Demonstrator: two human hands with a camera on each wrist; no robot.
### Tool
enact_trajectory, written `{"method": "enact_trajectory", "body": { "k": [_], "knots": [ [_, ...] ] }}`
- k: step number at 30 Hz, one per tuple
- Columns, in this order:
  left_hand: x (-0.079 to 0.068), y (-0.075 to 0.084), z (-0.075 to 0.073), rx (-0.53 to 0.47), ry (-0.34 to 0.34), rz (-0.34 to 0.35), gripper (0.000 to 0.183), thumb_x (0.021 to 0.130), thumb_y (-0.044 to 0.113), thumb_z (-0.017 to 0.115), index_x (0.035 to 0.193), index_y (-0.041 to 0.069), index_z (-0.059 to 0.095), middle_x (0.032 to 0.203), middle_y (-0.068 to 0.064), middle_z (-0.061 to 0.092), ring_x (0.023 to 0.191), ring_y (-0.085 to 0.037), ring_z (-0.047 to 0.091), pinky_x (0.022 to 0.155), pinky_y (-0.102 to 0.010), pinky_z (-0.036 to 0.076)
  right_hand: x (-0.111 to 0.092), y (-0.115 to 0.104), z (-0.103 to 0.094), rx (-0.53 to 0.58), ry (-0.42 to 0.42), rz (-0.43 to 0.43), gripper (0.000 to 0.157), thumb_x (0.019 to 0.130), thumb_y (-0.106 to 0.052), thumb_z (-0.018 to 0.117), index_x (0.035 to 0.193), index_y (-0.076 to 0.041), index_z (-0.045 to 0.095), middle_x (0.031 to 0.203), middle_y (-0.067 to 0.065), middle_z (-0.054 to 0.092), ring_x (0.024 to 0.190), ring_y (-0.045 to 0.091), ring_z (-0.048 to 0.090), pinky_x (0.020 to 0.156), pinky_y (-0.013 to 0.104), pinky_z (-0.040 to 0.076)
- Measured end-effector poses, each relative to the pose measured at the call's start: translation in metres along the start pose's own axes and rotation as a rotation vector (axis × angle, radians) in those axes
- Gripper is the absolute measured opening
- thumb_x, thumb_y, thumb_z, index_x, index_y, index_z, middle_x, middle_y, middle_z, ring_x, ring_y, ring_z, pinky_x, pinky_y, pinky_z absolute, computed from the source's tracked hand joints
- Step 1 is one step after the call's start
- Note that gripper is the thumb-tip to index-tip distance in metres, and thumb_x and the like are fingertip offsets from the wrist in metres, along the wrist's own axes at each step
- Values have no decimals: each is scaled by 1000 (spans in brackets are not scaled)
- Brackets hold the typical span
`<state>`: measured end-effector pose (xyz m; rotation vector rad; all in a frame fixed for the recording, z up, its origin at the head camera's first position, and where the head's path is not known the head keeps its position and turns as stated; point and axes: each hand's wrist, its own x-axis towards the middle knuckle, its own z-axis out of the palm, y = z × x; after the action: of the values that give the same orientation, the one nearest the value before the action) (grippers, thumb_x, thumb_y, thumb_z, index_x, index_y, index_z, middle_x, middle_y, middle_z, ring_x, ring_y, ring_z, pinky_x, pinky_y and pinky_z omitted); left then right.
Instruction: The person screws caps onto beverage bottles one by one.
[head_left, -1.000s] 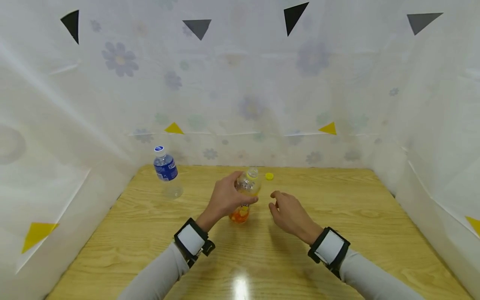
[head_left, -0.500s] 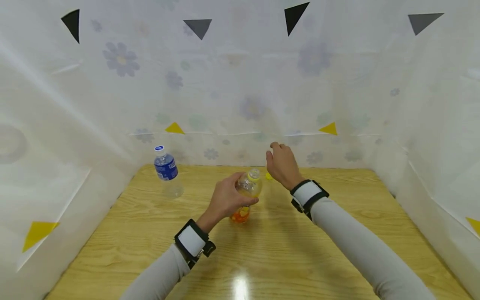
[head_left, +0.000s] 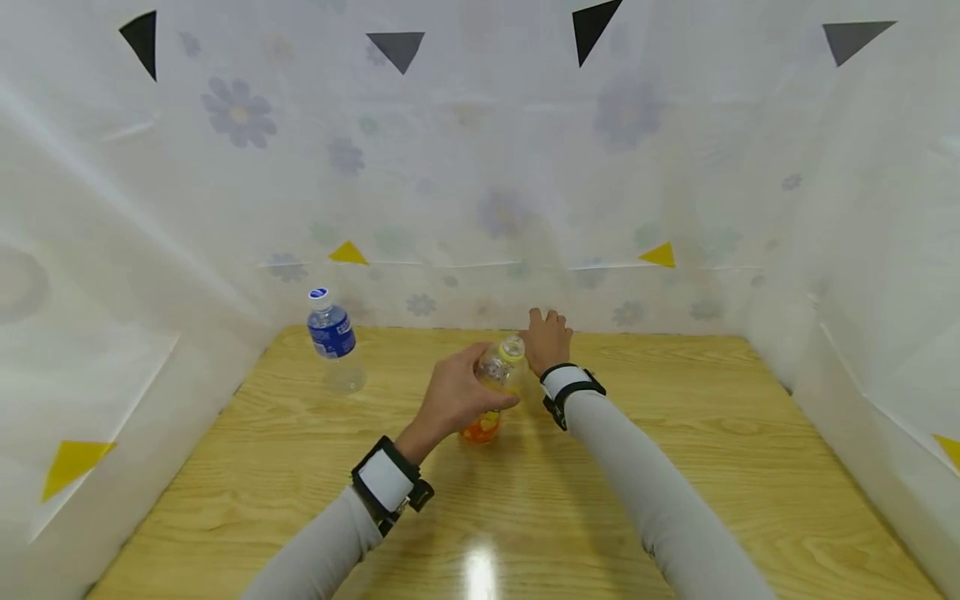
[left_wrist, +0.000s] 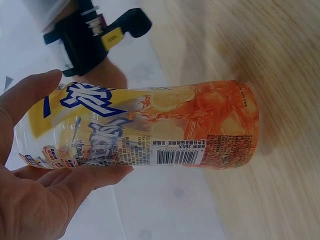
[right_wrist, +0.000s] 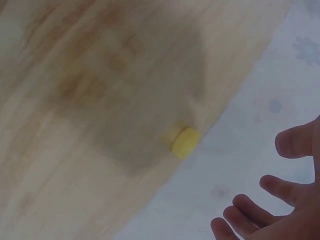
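Note:
My left hand (head_left: 452,393) grips a clear plastic drink bottle (head_left: 498,373) standing on the table, its thumb and fingers around the upper body. The bottle's neck is uncapped, with a yellow ring below the mouth. In the left wrist view, its orange and yellow label (left_wrist: 200,117) shows a barcode and fruit pictures. My right hand (head_left: 548,342) is just right of the bottle's neck, near the table's far edge. In the right wrist view, a yellow bottle cap (right_wrist: 185,143) lies on the table, apart from the spread fingers (right_wrist: 280,190). From the head view the hand hides this cap.
A second clear bottle (head_left: 333,335) with a blue label and white cap stands at the back left of the wooden table (head_left: 675,467). White flowered sheeting (head_left: 495,167) encloses the table at the back and both sides.
My right hand has gone forward from beside the bottle to the far edge, then lowered and shifted left over the cap's spot. The left hand keeps its grip on the bottle.

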<state>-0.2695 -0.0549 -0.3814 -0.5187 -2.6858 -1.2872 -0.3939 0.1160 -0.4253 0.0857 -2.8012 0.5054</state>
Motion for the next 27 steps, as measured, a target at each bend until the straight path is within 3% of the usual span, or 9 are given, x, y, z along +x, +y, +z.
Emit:
{"method": "enact_trajectory", "body": {
  "k": [10, 19, 27],
  "knots": [
    [-3, 1, 1, 4, -7, 7, 74, 74, 33, 90, 137, 12, 59, 118, -8, 71, 100, -29, 70, 81, -42, 58, -16, 32, 30, -1, -151, 102, 50, 103, -21, 52, 151, -12, 45, 143, 35, 46, 136, 52, 41, 103, 70, 38],
    [-5, -3, 1, 15, -14, -9, 74, 74, 34, 90, 138, 13, 59, 117, -8, 71, 96, -24, 69, 78, -39, 58, -17, 35, 40, -24, -258, 129, 49, 103, -20, 49, 150, -8, 47, 141, 34, 51, 133, 52, 45, 102, 67, 41],
    [0, 0, -1, 34, -12, 3, 74, 74, 35, 90, 138, 13, 59, 117, -8, 70, 98, -26, 69, 79, -39, 58, -11, 42, 42, -63, -265, 136, 47, 98, -19, 53, 143, -5, 54, 133, 31, 57, 125, 50, 52, 98, 65, 46]
  ]
}}
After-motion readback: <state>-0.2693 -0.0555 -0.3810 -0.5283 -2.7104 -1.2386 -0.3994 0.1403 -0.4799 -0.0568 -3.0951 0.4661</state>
